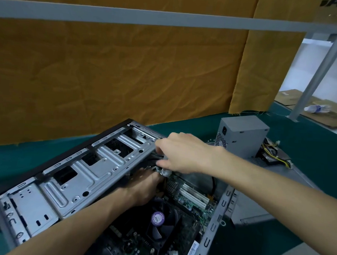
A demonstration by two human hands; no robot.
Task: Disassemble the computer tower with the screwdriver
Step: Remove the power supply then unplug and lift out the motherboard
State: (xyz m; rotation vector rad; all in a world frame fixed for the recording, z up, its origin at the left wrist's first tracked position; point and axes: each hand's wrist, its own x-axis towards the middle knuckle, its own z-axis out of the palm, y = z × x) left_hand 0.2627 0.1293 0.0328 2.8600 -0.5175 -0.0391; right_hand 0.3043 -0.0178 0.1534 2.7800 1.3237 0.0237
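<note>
Green bench, orange cloth behind; both hands' grip (inside tower) can't tell

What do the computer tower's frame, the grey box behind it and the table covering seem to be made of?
Silver perforated computer tower frame: stamped sheet metal, dull shine. Grey box-shaped power supply: probably painted sheet metal, matte, with punched vents. Dark green table covering: looks like felt or a similar mat, flat, no gloss.

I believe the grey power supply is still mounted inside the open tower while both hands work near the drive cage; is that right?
Not quite: the head view shows the power supply sitting outside the tower, on the green table behind it. Both hands, left and right, do work near the drive cage.
</note>
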